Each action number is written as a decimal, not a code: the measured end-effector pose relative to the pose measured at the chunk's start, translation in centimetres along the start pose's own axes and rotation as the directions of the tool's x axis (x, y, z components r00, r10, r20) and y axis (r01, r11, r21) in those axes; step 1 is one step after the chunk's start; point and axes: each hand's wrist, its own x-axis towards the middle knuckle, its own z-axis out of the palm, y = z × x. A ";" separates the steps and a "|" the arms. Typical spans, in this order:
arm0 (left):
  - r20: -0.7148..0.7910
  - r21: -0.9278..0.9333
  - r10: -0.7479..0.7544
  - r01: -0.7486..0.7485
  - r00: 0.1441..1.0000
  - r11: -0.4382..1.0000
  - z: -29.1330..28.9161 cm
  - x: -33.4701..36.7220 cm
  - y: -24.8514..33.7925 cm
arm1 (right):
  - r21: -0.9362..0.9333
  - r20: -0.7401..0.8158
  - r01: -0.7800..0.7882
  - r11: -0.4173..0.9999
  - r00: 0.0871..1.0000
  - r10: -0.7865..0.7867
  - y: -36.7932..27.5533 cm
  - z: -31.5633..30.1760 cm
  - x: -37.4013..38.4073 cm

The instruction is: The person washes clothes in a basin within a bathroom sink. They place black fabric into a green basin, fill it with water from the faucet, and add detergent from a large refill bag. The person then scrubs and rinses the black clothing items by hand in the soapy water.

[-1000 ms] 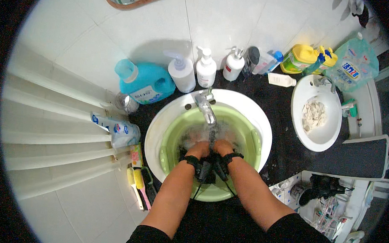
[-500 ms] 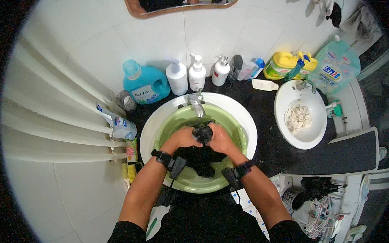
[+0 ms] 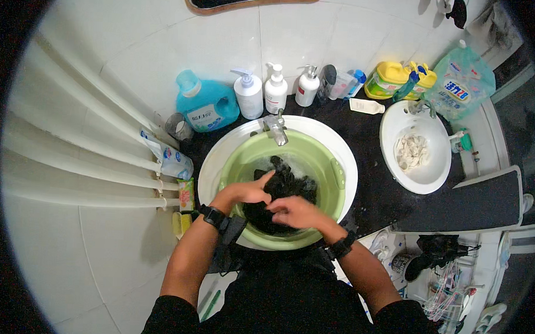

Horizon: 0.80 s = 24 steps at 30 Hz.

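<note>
A bunched, wet black cloth garment lies in sudsy water in a light green basin. My left hand is over the garment's left side, open, a digit stretched toward the far side. To its right, my right hand hovers low over the near part of the garment, slightly blurred, with bent fingers held apart. The fingertips of both hands come close together above the black fabric. Whether any fold is pinched between them does not show clearly.
The basin sits in a white sink under a metal faucet. Behind it stand a blue detergent jug and several pump bottles. At right, a small white washbasin holds pale cloth. A white curtain hangs at left.
My hands have let go of the black clump they gripped together near the faucet. The garment now lies spread in the water, and my right hand has come nearer to me.
</note>
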 end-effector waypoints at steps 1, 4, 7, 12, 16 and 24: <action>0.055 0.085 -0.028 0.023 0.998 0.996 0.6 0.6 -1.1 | -0.046 -0.048 -0.124 0.991 0.991 0.122 -0.2 -1.1 0.4; -0.017 0.301 -0.248 0.241 0.969 0.922 2.5 1.4 -0.3 | -0.353 -0.265 -0.359 0.864 0.924 0.276 0.1 -3.2 1.3; -0.125 0.328 -0.347 0.369 0.929 0.869 3.2 4.0 -1.4 | -0.393 -0.206 -0.417 0.820 0.908 0.364 3.2 -3.1 4.0; -0.078 0.285 -0.539 0.537 0.839 0.794 3.0 3.8 0.8 | -0.423 -0.176 -0.474 0.772 0.879 0.444 5.6 -2.6 4.7; -0.122 0.207 -0.490 0.505 0.863 0.838 3.5 4.1 -0.7 | -0.430 -0.156 -0.559 0.709 0.819 0.552 4.6 -2.8 5.7; -0.165 0.153 -0.465 0.489 0.870 0.859 4.1 8.2 -3.9 | -0.491 0.010 -0.468 0.735 0.841 0.542 8.4 -4.9 7.4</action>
